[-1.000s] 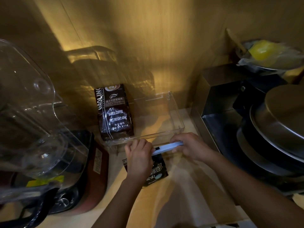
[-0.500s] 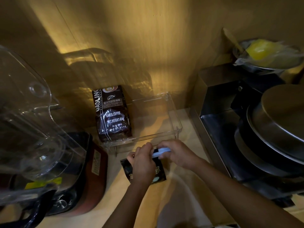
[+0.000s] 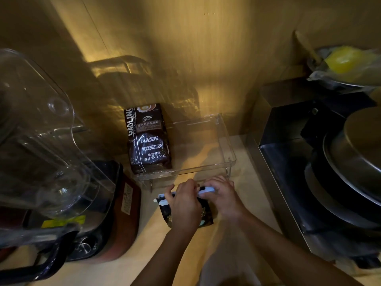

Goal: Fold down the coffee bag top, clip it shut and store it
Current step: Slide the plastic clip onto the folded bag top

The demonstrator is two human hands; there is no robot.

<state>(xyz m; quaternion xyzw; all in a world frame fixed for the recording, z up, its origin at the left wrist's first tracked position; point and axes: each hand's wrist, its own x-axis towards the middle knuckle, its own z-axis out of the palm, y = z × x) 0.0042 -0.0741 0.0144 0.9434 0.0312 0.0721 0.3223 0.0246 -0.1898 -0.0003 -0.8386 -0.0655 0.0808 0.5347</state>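
My left hand (image 3: pixel 184 205) and right hand (image 3: pixel 223 195) now press the clip (image 3: pixel 207 190) fully across the coffee bag (image 3: pixel 165 213); storing it comes next.

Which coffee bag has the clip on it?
The small coffee bag under both hands, with the white clip across its top. The big bag in the clear tray has none.

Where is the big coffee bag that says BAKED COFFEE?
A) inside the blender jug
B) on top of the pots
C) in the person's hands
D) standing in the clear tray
D: the big coffee bag stands upright at the left end of the clear tray, beyond both hands.
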